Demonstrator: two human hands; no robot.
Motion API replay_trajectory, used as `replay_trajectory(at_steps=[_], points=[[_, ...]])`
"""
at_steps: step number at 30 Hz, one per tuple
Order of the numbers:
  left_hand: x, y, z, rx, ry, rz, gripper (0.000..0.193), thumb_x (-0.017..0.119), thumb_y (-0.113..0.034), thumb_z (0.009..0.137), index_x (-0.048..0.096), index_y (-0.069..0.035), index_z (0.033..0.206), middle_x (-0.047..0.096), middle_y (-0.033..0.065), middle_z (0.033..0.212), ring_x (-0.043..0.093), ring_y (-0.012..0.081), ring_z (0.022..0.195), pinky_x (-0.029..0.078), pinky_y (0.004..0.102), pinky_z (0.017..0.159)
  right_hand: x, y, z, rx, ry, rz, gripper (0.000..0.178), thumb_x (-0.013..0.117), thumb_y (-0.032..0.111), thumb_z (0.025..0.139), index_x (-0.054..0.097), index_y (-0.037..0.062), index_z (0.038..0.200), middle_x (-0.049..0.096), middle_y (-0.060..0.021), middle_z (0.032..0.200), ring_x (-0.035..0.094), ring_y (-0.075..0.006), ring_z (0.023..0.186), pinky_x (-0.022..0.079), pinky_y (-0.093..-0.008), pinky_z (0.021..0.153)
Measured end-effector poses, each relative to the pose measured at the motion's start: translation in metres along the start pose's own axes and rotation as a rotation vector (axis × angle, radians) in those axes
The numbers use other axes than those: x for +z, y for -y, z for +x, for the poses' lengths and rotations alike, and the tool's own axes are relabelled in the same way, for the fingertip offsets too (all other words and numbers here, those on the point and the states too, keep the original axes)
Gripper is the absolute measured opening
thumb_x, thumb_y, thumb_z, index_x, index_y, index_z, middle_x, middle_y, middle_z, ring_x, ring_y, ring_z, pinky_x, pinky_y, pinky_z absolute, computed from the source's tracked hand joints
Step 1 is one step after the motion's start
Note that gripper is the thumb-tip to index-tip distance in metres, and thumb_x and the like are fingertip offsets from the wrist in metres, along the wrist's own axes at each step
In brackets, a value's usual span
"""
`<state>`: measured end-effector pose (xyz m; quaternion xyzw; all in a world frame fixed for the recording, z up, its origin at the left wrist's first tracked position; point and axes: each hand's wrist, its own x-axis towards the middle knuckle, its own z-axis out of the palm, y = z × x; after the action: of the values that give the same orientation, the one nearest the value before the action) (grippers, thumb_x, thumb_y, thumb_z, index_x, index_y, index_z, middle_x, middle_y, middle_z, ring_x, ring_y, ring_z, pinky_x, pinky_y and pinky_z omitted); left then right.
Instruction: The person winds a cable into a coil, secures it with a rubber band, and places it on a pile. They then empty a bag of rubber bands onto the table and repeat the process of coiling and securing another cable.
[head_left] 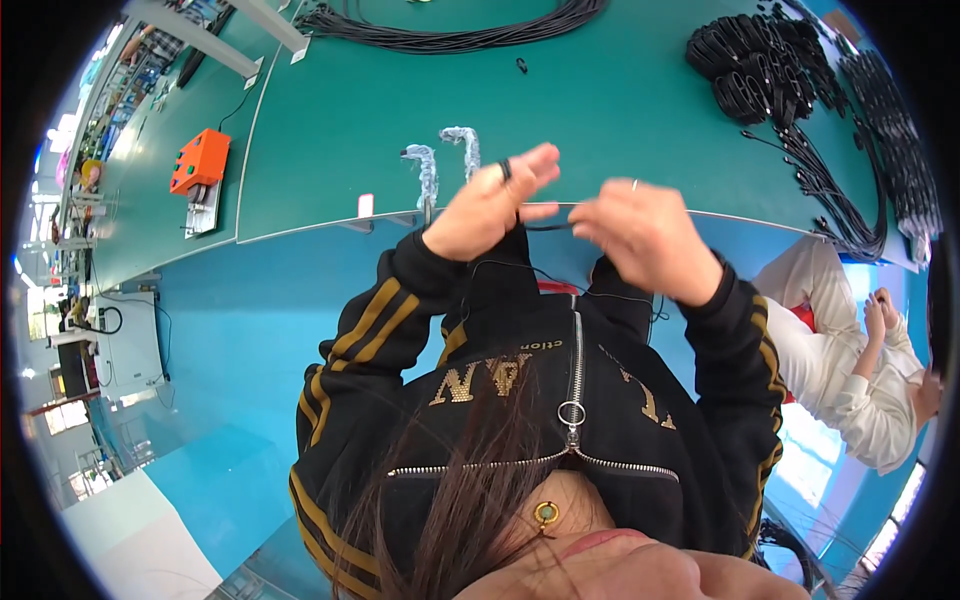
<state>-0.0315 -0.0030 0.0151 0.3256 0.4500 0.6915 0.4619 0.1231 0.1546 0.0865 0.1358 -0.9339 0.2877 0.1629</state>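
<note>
Beside the near edge of the green surface [330, 150], a thin black cable [548, 228] reaches from the right hand [645, 235], which seems to pinch it, toward the spread left hand [490, 208]. Too light a pinch could drop it; the edge could snag it.

At the green surface's [330, 130] near edge, the left hand [483, 212] spreads its fingers; the right hand [645, 238] pinches a black cable [548, 228]. Cable bundles [752, 75] lie toward the right edge.
</note>
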Motion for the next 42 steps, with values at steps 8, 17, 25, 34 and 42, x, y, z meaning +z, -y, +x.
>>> replay_trajectory(at_steps=[8, 17, 25, 34, 42], points=[[0.024, -0.031, -0.019, -0.363, 0.451, -0.219, 0.062, 0.038, -0.039, 0.099, 0.025, 0.002, 0.143, 0.029, 0.0242, 0.145, 0.029, 0.0372, 0.135, 0.043, 0.0458, 0.1, 0.044, -0.056, 0.005, 0.208, -0.186, 0.364, 0.009, 0.061, 0.007, 0.084, 0.062, 0.0043, 0.093, 0.057, -0.0096, 0.071, 0.057, -0.0233, 0.062, 0.045, -0.0289, 0.057], [-0.002, -0.018, -0.002, 0.189, 0.047, -0.023, 0.064, 0.041, -0.039, 0.098, 0.023, 0.002, 0.143, 0.029, 0.0235, 0.145, 0.046, 0.0372, 0.124, 0.047, 0.044, 0.096, 0.034, 0.017, -0.023, 0.258, 0.245, 0.299, 0.008, 0.057, 0.006, 0.086, 0.061, 0.0044, 0.093, 0.059, -0.0139, 0.072, 0.06, -0.0303, 0.064, 0.047, -0.0374, 0.058], [0.026, -0.014, -0.013, -0.187, 0.312, -0.089, 0.057, 0.04, -0.036, 0.099, 0.031, 0.005, 0.137, 0.043, 0.0228, 0.135, 0.055, 0.0332, 0.115, 0.051, 0.0396, 0.091, 0.016, -0.047, 0.023, 0.084, -0.087, 0.273, 0.009, 0.061, 0.004, 0.083, 0.065, 0.003, 0.092, 0.06, -0.0075, 0.071, 0.058, -0.0188, 0.063, 0.046, -0.0305, 0.058], [-0.002, -0.023, -0.007, -0.075, 0.32, -0.399, 0.054, 0.037, -0.033, 0.1, 0.036, 0.009, 0.134, 0.049, 0.0222, 0.13, 0.054, 0.0345, 0.116, 0.051, 0.0376, 0.091, 0.091, -0.045, -0.043, 0.52, -0.072, 0.641, 0.014, 0.053, 0.008, 0.092, 0.06, 0.0037, 0.102, 0.056, -0.0077, 0.065, 0.054, -0.0179, 0.057, 0.044, -0.0293, 0.054], [-0.001, 0.004, 0.001, 0.061, -0.058, -0.096, 0.047, 0.04, -0.023, 0.1, 0.035, 0.005, 0.137, 0.041, 0.0209, 0.138, 0.039, 0.0314, 0.13, 0.045, 0.0399, 0.1, 0.037, 0.002, -0.041, 0.209, 0.1, 0.134, 0.017, 0.058, 0.004, 0.084, 0.06, 0.0028, 0.102, 0.057, -0.0107, 0.068, 0.056, -0.027, 0.059, 0.046, -0.0337, 0.055]])
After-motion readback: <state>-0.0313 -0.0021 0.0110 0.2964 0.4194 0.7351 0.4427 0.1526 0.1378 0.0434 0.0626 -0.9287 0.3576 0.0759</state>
